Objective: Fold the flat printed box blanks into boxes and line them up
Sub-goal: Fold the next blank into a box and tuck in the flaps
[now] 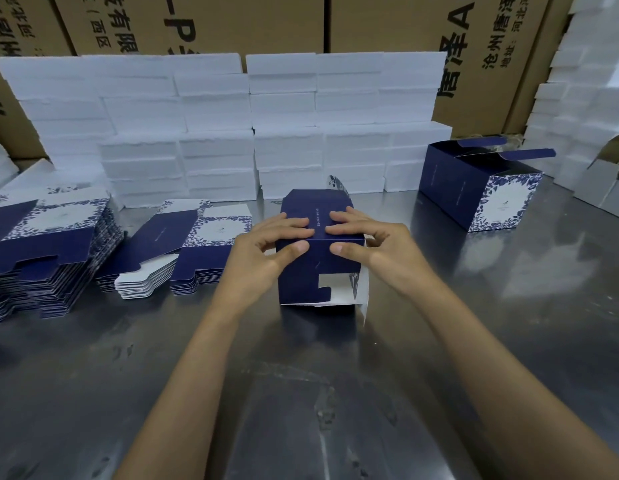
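A dark blue printed box (308,271) stands half-folded at the middle of the steel table, its near face showing a notched flap and a white inside. My left hand (266,249) grips its top left, fingers on the top face and thumb on the near face. On the top right my right hand (367,242) holds it the same way. One folded box (474,192) with open top flaps stands at the right. Two stacks of flat blanks lie at the left, a tall stack (48,247) and a lower stack (183,251).
A wall of white foam blocks (232,133) runs along the back of the steel table (336,393). More white blocks (585,98) pile up at the right, beside an open silver-white carton (606,181). Brown shipping cartons (387,26) stand behind.
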Tool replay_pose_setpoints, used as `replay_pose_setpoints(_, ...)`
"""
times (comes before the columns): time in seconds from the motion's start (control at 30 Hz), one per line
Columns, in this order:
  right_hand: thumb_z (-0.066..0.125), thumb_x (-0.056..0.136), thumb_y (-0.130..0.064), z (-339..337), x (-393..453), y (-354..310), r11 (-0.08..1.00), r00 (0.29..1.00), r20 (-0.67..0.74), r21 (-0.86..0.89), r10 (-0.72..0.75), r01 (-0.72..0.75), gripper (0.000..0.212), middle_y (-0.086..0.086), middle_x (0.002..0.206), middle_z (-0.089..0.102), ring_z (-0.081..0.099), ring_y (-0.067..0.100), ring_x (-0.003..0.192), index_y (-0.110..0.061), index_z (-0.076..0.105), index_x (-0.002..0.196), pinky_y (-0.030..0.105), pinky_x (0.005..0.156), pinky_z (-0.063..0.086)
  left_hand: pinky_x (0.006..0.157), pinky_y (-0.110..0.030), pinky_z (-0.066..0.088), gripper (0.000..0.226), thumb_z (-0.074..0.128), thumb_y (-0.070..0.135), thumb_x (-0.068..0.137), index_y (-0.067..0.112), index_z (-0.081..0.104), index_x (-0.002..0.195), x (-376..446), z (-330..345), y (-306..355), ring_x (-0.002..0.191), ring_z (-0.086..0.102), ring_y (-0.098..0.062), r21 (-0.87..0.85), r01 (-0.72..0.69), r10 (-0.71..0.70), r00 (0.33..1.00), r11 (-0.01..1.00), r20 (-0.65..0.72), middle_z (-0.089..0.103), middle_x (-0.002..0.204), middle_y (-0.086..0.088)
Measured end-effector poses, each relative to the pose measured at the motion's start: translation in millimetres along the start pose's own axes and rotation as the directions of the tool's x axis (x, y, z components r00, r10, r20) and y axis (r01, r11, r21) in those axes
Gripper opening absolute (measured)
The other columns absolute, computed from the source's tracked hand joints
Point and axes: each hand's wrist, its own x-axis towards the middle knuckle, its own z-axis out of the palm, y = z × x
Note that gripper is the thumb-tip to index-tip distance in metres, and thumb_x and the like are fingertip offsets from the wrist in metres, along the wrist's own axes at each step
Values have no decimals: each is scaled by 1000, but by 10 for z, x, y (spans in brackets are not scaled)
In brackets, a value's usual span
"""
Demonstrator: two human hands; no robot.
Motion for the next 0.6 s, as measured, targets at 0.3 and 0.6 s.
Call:
replay_pose_setpoints(0.3,73,88,3,-25,-91,-7,992,997,-23,111,71,-68,37,-3,151,53,47,-2,137,-22,75,114,31,114,44,103,-13,41,29,67,-2,91,26,76,96,-19,-2,34,135,48,-1,-52,-9,9,1000,999,6,72,118,9)
replay_pose_setpoints(0.6,79,87,-26,-79,-317,249,924,972,-9,312,233,-219,58,-11,141,61,58,13,131,-43,57,138,43,108,49,114,-39,28,19,70,10,78,17,73,95,-108,270,36,140,40,-19,511,-307,308,948,803,85,60,136,2)
